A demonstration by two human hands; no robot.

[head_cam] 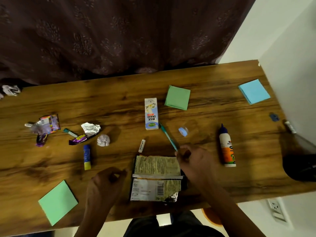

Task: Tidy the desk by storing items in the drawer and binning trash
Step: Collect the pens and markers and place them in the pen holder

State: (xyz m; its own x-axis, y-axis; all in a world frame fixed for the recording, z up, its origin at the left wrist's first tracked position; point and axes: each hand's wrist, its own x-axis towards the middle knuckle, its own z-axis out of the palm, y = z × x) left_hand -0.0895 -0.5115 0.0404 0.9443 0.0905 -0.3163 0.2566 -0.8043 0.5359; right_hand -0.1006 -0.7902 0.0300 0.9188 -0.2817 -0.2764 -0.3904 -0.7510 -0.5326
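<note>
Head view: right hand [191, 161] fingertips at green pen [168, 136] tip, grip unclear; left hand [106, 183] loosely curled, empty. Risk: pen rolling into milkshake carton [151, 113], flat wrapper [156, 178] sliding off near bench [222, 185] edge.

A dark patterned curtain [119, 36] hangs behind the wooden desk [213, 93], white wall [290, 57] at right.

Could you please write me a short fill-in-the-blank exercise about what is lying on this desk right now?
1. The right hand touches the tip of the teal ____.
2. The milkshake carton lies beside a ____ sticky-note pad.
3. The glue bottle has a ____ cap.
4. The flattened snack wrapper lies between the two ____.

Missing words: pen; green; blue; hands
</note>
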